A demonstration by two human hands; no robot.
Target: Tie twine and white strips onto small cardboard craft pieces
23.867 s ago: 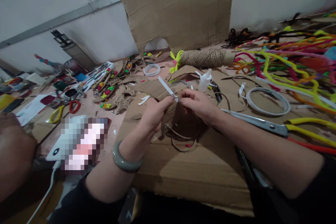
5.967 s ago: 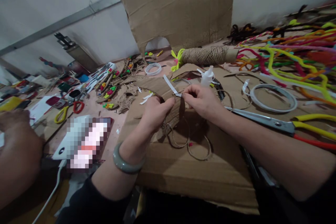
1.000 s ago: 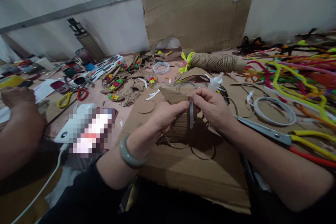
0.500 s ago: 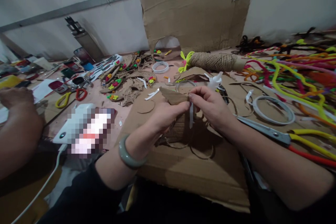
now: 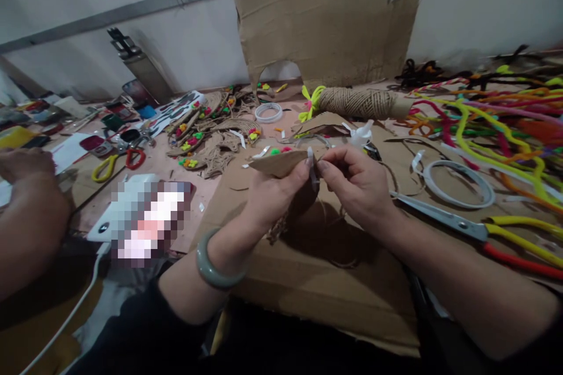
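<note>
My left hand (image 5: 272,196), with a pale green bangle (image 5: 215,263) on its wrist, grips a cut cardboard piece (image 5: 279,163), thumb on top. Small green and pink bits show along the piece's far edge, and twine hangs below it. A translucent white strip (image 5: 311,159) stands up at the piece's right end, by my left thumb. Close beside that strip, my right hand (image 5: 358,184) has thumb and forefinger pinched together; what lies between them is too small to make out. Loose twine curls in the shadow beneath both hands, over a large cardboard sheet (image 5: 334,304).
Large scissors (image 5: 461,225) and a tape roll (image 5: 460,183) lie right. Behind are a twine spool (image 5: 360,102), a white-capped bottle (image 5: 361,135) and twine-covered ornaments (image 5: 220,149). Colourful pipe cleaners (image 5: 497,123) spread far right. A phone (image 5: 153,222) and another person's arm (image 5: 35,211) are left.
The cardboard piece has tilted and shifted slightly left, baring coloured bits at its far edge. The white strip, hanging down before, now points up. My right hand has moved slightly apart from my left.
</note>
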